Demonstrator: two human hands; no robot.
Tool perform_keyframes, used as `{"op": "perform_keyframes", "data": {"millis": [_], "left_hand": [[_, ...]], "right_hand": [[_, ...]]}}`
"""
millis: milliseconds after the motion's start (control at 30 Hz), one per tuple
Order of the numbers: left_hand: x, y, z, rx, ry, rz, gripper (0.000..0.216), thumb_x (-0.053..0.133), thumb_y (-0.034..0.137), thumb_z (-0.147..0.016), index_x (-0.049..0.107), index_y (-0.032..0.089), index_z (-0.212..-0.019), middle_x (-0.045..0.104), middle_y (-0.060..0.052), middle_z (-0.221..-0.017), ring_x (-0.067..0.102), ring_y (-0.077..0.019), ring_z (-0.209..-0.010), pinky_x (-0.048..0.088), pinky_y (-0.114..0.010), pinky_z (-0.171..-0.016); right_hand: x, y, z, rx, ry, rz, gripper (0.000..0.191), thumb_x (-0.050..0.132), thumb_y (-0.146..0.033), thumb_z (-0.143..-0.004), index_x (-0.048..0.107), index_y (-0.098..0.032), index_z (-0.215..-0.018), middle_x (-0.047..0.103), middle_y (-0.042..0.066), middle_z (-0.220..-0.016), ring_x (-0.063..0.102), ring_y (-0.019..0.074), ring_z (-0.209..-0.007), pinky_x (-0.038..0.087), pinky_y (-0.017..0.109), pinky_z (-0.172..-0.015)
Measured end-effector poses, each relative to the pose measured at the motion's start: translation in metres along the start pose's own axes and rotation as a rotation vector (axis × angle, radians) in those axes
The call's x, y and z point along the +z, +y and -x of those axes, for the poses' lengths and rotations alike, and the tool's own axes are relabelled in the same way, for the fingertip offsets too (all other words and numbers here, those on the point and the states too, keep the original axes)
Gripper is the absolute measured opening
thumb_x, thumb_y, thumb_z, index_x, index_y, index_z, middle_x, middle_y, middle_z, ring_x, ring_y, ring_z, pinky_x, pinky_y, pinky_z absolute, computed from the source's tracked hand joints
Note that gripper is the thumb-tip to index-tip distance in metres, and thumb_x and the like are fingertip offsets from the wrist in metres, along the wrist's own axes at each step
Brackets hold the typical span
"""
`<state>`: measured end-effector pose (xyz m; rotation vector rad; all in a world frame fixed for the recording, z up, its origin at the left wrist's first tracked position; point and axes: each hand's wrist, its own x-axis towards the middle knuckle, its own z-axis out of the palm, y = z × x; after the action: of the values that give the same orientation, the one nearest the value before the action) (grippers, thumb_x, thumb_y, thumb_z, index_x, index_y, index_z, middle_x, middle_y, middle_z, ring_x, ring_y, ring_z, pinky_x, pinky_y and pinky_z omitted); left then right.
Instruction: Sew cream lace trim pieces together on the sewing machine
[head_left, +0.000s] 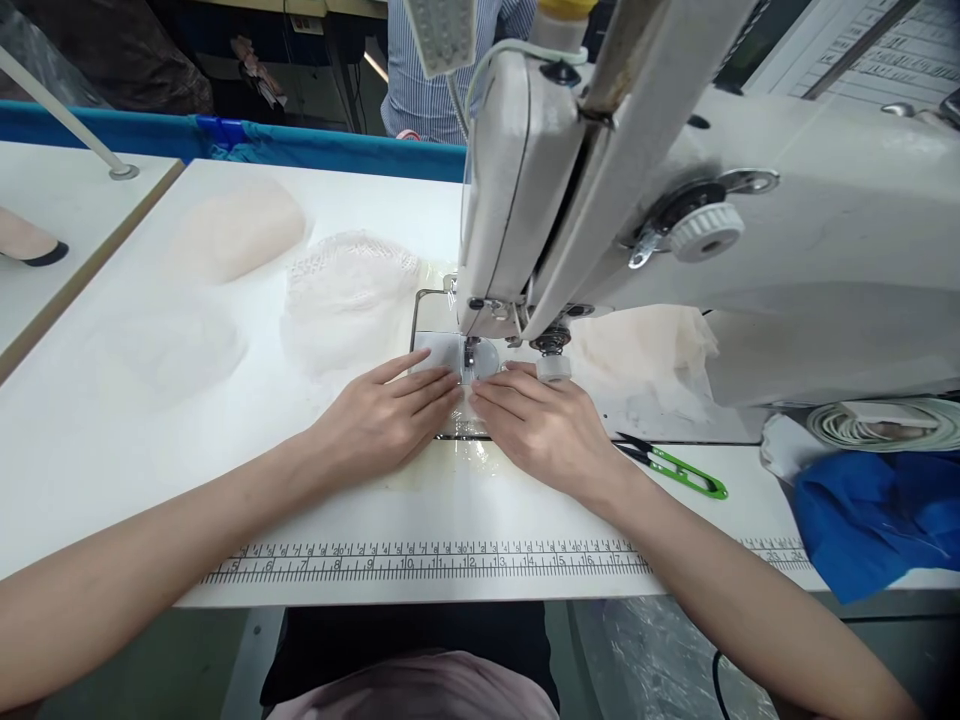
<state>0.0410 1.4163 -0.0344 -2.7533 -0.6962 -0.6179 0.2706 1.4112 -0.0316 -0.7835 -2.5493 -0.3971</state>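
At the needle area of a white sewing machine (pixel 499 190), my two hands lie close together, palms down. My left hand (pixel 386 415) rests flat at the left of the presser foot, fingers stretched toward the metal plate (pixel 436 352). On the other side, my right hand (pixel 544 425) lies with its fingers extended, their tips near the foot and partly behind a round white knob (pixel 553 368). Whether thin material lies under the fingertips cannot be made out. Green-handled thread snips (pixel 686 475) lie to the right of my right wrist.
Sheer pale fabric pieces (pixel 349 300) lie left of the machine; another pale piece (pixel 645 345) lies under its arm. A printed ruler (pixel 450 565) runs along the table's front edge. Blue cloth (pixel 877 510) and a coiled pale strip (pixel 885 425) sit at right. A person in stripes (pixel 435 90) is beyond.
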Motion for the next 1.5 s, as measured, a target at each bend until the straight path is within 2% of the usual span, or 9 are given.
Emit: {"op": "perform_keyframes", "data": {"millis": [133,267,433,533,767,1067,1333,1500], "left_hand": [[0.001,-0.003,-0.002,-0.020,0.017,-0.005,0.026,0.052,0.016,-0.095,0.067,0.012,-0.116,0.071,-0.009,-0.116,0.067,-0.0216,-0.111,0.048,-0.047,-0.110],[-0.002,0.001,-0.001,-0.028,0.013,-0.011,0.025,0.053,0.023,-0.096,0.068,0.016,-0.115,0.071,-0.006,-0.116,0.067,-0.0207,-0.112,0.048,-0.046,-0.110],[-0.003,0.003,0.001,-0.026,0.020,-0.014,0.026,0.055,0.023,-0.095,0.068,0.010,-0.114,0.072,-0.009,-0.113,0.068,-0.0224,-0.109,0.048,-0.046,-0.109],[0.000,-0.001,0.000,-0.051,0.017,0.005,0.027,0.054,0.024,-0.096,0.069,0.010,-0.113,0.072,-0.010,-0.114,0.068,-0.0228,-0.109,0.047,-0.048,-0.110],[0.003,-0.002,-0.001,-0.120,0.000,0.019,0.034,0.053,0.032,-0.097,0.066,0.010,-0.120,0.068,-0.012,-0.122,0.064,-0.0254,-0.116,0.042,-0.050,-0.113],[0.005,-0.003,-0.001,-0.134,-0.020,-0.016,0.037,0.048,0.035,-0.099,0.066,0.010,-0.120,0.067,-0.012,-0.123,0.064,-0.0247,-0.116,0.044,-0.049,-0.111],[0.010,-0.012,-0.005,-0.186,-0.040,0.039,0.038,0.046,0.036,-0.100,0.064,0.012,-0.123,0.067,-0.012,-0.124,0.062,-0.0258,-0.119,0.040,-0.052,-0.113],[0.012,-0.017,-0.006,-0.200,-0.067,0.028,0.041,0.043,0.038,-0.101,0.063,0.012,-0.125,0.065,-0.012,-0.127,0.060,-0.0251,-0.122,0.038,-0.049,-0.115]], "right_hand": [[0.002,-0.001,0.000,0.018,0.029,0.032,0.019,0.055,-0.012,-0.093,0.073,-0.015,-0.097,0.076,0.006,-0.105,0.069,0.0168,-0.090,0.053,0.033,-0.075],[0.001,-0.003,0.001,0.012,0.042,0.034,0.020,0.054,-0.011,-0.093,0.074,-0.016,-0.097,0.076,0.005,-0.106,0.068,0.0172,-0.097,0.052,0.033,-0.080],[0.001,-0.006,0.001,0.073,0.011,0.000,0.021,0.054,-0.015,-0.094,0.074,-0.018,-0.101,0.075,0.005,-0.108,0.068,0.0174,-0.095,0.050,0.037,-0.088],[0.001,-0.008,0.000,0.122,-0.010,-0.004,0.021,0.054,-0.020,-0.096,0.073,-0.016,-0.104,0.075,0.005,-0.109,0.068,0.0174,-0.090,0.050,0.038,-0.091],[0.000,-0.007,-0.003,0.203,-0.054,-0.031,0.020,0.058,-0.020,-0.093,0.073,-0.018,-0.105,0.073,0.006,-0.113,0.067,0.0196,-0.093,0.050,0.041,-0.091],[0.000,-0.006,-0.004,0.187,-0.057,0.046,0.021,0.054,-0.023,-0.096,0.072,-0.018,-0.105,0.073,0.004,-0.112,0.066,0.0191,-0.090,0.047,0.041,-0.092],[0.006,-0.001,-0.006,0.211,-0.082,0.082,0.024,0.051,-0.027,-0.098,0.070,-0.017,-0.109,0.072,0.005,-0.116,0.063,0.0230,-0.100,0.046,0.042,-0.089],[0.006,0.003,-0.004,0.186,-0.055,0.101,0.024,0.052,-0.030,-0.098,0.071,-0.020,-0.107,0.073,0.002,-0.114,0.062,0.0217,-0.102,0.043,0.042,-0.095]]}}
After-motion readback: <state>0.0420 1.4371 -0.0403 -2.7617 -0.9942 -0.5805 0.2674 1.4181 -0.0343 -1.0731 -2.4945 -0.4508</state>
